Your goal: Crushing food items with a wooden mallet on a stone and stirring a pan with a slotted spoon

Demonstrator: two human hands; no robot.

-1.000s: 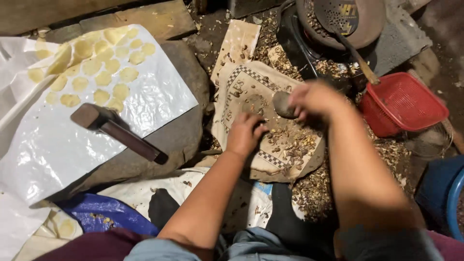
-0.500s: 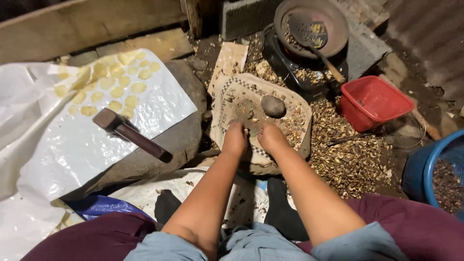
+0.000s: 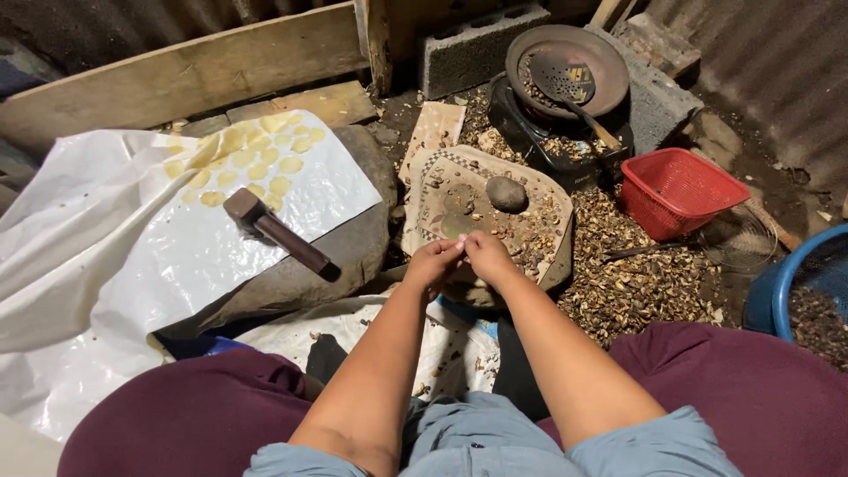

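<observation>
meeting over the patterned cloth [image 3: 442, 190], left hand [image 3: 433, 263] and right hand [image 3: 488, 258], fingers pinched together on something too small to tell

One head-worn camera looks steeply down from close above the lap onto the ground ahead.

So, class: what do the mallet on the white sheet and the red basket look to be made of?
The mallet looks like dark brown wood with a smooth, dull finish: square head, plain straight handle. The red basket appears to be moulded plastic, judging by its uniform bright colour and fine lattice walls. The white sheet looks like glossy, crinkled plastic.
</observation>
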